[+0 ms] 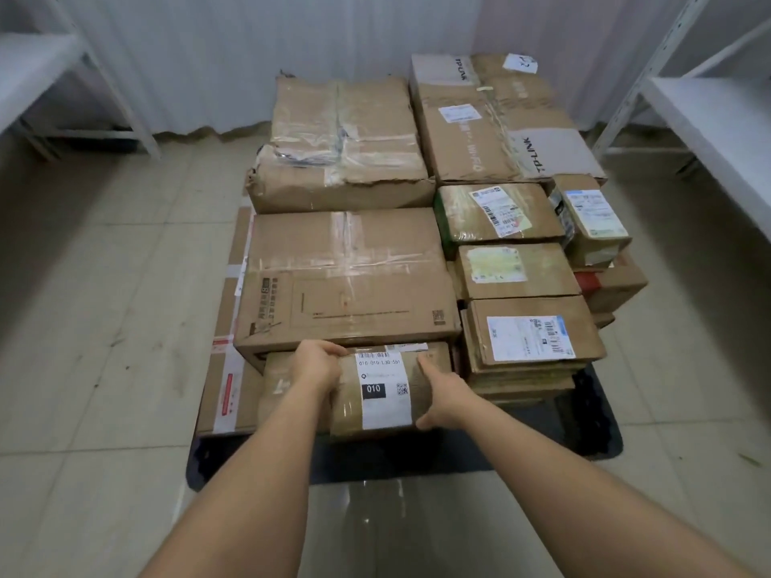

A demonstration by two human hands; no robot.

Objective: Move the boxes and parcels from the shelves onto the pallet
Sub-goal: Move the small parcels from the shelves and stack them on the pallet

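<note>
I hold a small brown parcel (pixel 381 392) with a white label marked 010, one hand on each side. My left hand (pixel 317 365) grips its left end, fingers curled over the top edge. My right hand (pixel 444 394) grips its right end. The parcel is at the near edge of the stack on the dark pallet (pixel 584 423), just in front of a wide cardboard box (pixel 346 281). Whether it rests on the box beneath it or hangs just above, I cannot tell. Several more boxes fill the pallet behind and to the right.
A battered box (pixel 338 148) and a TP-LINK box (pixel 500 118) stand at the back. Small labelled parcels (pixel 500 214) are stacked on the right. White metal shelves stand at the left (pixel 37 73) and right (pixel 717 118). Tiled floor surrounds the pallet.
</note>
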